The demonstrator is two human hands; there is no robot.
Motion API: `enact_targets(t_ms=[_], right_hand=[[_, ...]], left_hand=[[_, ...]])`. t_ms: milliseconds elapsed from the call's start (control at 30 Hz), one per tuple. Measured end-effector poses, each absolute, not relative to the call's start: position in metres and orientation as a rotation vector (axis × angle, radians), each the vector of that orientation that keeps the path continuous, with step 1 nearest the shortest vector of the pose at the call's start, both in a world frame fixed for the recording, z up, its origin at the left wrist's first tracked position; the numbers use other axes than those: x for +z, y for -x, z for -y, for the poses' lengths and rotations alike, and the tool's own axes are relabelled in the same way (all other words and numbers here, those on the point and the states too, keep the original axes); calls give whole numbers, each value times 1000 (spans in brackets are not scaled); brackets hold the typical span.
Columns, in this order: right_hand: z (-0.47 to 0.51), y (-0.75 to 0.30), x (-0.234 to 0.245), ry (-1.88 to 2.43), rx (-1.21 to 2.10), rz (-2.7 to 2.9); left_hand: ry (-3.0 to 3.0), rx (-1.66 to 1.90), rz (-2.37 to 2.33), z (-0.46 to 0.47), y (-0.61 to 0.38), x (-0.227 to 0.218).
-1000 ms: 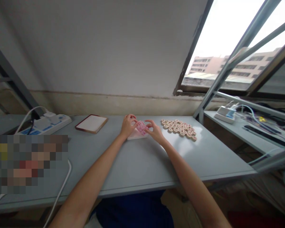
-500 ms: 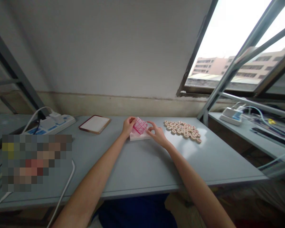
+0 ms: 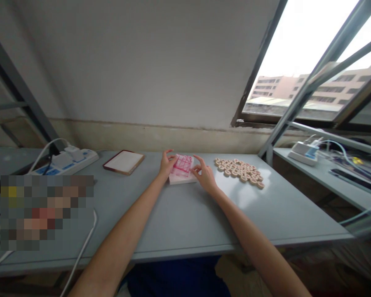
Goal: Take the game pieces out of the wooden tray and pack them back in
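Note:
A thin, see-through sheet with pink grid lines (image 3: 183,163), like a folded Chinese chess board, lies over a white shallow box (image 3: 181,180) near the middle of the desk. My left hand (image 3: 167,165) is at the sheet's left edge, its thumb and fingers closed on it. On the opposite side, my right hand (image 3: 205,176) has thumb and fingertips pinched at the sheet's right edge, with the index finger raised. Parts of the box's sides are hidden behind my hands. To the right lie several round wooden chess pieces (image 3: 238,170), loosely spread in one layer.
A white box lid (image 3: 124,161) with a dark red edge rests at the left. Beyond it stands a power strip (image 3: 86,157) with plugs, and a white cable (image 3: 87,241) runs over the desk's front edge. A wall backs the desk (image 3: 179,222); a metal post (image 3: 269,154) stands at right.
The grid sheet has come down from a tilted position and now lies flatter over the white box. Both hands stay at its sides, and my right index finger is straighter.

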State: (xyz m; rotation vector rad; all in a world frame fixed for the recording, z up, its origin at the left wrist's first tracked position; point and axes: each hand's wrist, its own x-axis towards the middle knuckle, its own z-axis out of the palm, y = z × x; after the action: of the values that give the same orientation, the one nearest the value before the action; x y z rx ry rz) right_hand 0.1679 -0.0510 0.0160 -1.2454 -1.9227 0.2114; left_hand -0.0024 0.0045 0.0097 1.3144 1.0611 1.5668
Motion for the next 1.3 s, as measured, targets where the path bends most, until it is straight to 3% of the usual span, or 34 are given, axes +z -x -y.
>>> enact_targets(t_ms=[500,900,1300], right_hand=[[50,-170,17,1304,-114,2037],[60,-169,23,1316,-306,2137],[72,-164,28,1191,-30,2441]], left_hand=[[-2140,1126,-1396,1,22,18],[-2443,858,-1581,9,24,23],[-2427,847,-1545,12,30,27]])
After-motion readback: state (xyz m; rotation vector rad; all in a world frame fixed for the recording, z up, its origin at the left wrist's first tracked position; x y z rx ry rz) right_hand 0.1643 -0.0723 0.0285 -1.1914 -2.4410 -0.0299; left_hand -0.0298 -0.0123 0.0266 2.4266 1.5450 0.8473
